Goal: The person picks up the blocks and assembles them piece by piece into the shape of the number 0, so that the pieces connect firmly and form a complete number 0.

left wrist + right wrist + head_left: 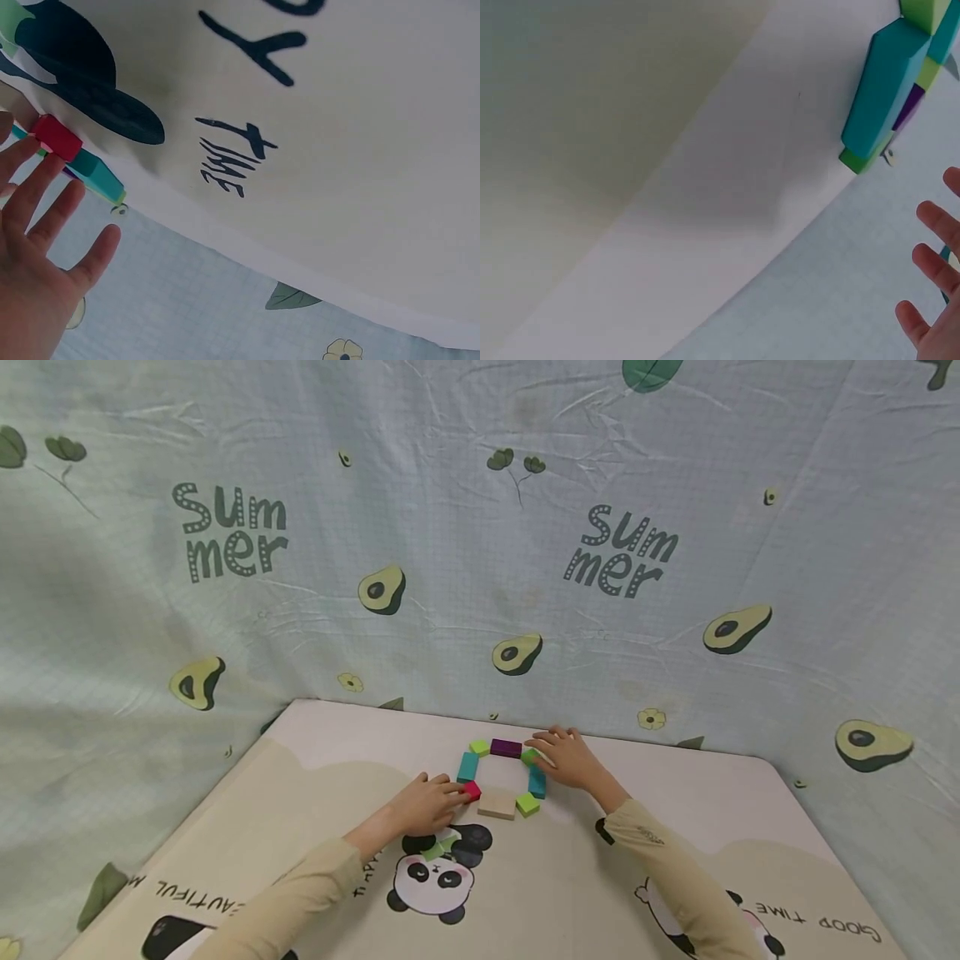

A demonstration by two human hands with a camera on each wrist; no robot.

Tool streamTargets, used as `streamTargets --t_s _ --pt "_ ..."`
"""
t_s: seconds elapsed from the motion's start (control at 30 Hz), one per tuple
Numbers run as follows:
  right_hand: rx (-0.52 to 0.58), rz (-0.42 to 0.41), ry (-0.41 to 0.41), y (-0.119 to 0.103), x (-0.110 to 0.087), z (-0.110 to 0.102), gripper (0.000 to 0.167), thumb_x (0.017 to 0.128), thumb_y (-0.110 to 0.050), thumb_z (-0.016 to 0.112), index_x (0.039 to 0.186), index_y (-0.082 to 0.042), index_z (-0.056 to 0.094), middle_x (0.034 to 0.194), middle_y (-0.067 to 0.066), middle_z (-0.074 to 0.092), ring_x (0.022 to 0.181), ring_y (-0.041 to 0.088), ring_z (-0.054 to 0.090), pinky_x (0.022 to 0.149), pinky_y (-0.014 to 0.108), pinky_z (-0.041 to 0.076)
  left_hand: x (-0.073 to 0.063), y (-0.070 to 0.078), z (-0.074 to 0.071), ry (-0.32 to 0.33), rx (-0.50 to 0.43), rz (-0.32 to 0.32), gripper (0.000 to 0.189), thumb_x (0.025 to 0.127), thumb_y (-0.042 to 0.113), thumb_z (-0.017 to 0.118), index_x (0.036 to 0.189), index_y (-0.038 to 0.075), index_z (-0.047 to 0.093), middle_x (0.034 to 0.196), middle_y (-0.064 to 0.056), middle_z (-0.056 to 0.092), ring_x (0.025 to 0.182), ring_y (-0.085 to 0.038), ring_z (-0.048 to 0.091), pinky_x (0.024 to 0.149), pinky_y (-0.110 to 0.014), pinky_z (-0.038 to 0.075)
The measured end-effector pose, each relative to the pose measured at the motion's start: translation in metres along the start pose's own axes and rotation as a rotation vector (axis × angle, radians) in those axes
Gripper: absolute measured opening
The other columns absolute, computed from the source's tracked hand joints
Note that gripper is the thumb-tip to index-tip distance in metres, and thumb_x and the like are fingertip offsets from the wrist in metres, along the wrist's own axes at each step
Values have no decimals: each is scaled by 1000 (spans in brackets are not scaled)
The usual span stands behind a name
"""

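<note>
Several blocks form a ring on the table. My left hand [428,806] reaches in from the left, its outstretched fingertips right at the red cube [471,791]. That red cube [57,137] shows beside a teal block [97,175] in the left wrist view. My right hand [572,760] hovers over the far right corner, spread fingers by the green cube [530,756] and above the right teal block [537,782]. In the right wrist view its fingers [937,219] are apart from the blocks, nothing held.
Completing the ring are a purple block [506,748], a lime cube [479,747], the left teal block [467,767], a plain wooden block [497,805] and another lime cube [528,805]. A printed curtain [450,677] hangs behind the table's [360,727] far edge.
</note>
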State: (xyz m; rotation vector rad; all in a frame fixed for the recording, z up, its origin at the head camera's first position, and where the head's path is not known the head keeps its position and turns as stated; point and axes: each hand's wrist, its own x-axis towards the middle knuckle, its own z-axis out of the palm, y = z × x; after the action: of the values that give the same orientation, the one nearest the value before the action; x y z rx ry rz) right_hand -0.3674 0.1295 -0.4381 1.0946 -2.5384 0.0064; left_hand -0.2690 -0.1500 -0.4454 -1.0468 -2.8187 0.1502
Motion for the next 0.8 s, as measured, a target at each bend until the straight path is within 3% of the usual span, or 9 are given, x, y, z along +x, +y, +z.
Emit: streamTargets --t_s 0.23,0.8 --pt "22 17 31 -1 -20 -16 34 85 -24 58 118 -15 57 116 5 59 103 24 48 86 49 37 0 -1 1 25 -80 -20 33 87 24 51 117 13 58 121 -1 58 106 -21 50 83 -44 43" --pt "42 91 90 1 -78 -32 39 84 -23 59 122 -15 54 119 4 58 104 23 48 82 48 34 -10 -1 3 51 -75 -7 35 88 25 51 120 12 56 124 -4 56 111 -24 49 86 -45 43"
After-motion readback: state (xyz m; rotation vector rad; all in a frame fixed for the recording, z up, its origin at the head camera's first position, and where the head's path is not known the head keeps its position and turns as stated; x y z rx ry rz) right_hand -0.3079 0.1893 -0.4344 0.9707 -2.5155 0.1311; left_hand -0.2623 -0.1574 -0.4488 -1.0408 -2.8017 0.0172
